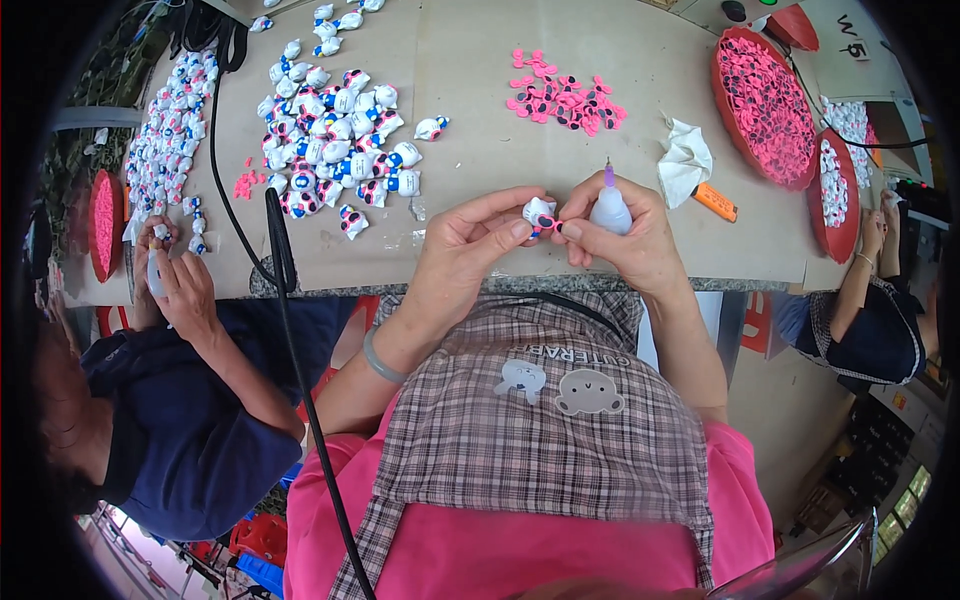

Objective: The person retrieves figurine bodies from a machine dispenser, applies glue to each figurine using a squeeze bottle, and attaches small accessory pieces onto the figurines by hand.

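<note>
My left hand (465,240) is closed round a small white cat-like figurine (535,209), held just above the table's near edge. At the front of the figurine is a pink piece with dark lenses, shaped like tiny sunglasses (546,223). My right hand (643,235) grips a squeeze bottle (611,212) with a purple needle tip pointing away from me. Its thumb and forefinger pinch the right end of the sunglasses. Ahead lies a loose pile of pink sunglasses (570,103). To the left spreads a heap of white, blue and pink figurines (335,140).
At right are a crumpled white tissue (686,160), an orange lighter (715,203) and a red tray (716,75) of pink pieces. A black cable (285,330) crosses on my left. Beside it, a co-worker's hands (180,275) hold a figurine and bottle. Another person (870,310) works at right.
</note>
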A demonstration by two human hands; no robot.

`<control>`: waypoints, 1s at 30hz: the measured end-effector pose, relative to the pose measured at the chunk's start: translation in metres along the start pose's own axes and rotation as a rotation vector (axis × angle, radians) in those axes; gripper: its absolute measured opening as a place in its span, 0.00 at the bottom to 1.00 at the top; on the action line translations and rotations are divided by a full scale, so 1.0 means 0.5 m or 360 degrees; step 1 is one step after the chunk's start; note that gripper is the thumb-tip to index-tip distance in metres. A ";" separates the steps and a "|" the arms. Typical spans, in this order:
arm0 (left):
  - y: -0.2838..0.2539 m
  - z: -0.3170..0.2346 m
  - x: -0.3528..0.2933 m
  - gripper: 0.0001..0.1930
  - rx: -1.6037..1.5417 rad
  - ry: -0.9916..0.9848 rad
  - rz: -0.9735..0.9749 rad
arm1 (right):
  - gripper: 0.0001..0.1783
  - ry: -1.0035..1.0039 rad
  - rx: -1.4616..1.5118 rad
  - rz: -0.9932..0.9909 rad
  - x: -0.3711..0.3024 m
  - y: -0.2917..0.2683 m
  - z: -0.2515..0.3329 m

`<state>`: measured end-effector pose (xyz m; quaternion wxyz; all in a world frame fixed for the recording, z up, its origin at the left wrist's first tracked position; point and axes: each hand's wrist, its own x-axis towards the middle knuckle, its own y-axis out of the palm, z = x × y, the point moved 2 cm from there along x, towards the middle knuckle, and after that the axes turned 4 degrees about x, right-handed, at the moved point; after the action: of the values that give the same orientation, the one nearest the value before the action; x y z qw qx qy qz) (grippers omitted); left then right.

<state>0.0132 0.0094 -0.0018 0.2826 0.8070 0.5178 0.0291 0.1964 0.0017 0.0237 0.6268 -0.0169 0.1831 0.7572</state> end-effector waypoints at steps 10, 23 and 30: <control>0.007 0.000 -0.008 0.17 0.0228 0.0056 0.0042 | 0.08 0.0107 -0.0207 -0.0083 -0.004 0.008 -0.004; 0.001 0.002 -0.005 0.14 0.0105 0.0227 0.0061 | 0.13 -0.0288 -0.0651 -0.0363 -0.013 0.038 -0.029; -0.001 0.015 -0.004 0.12 0.0048 0.0228 0.0057 | 0.15 -0.0429 -0.0555 -0.0382 -0.015 0.038 -0.040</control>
<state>0.0141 0.0046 -0.0077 0.2319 0.8162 0.5225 0.0841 0.1759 -0.0141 0.0117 0.7186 -0.0453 -0.0388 0.6929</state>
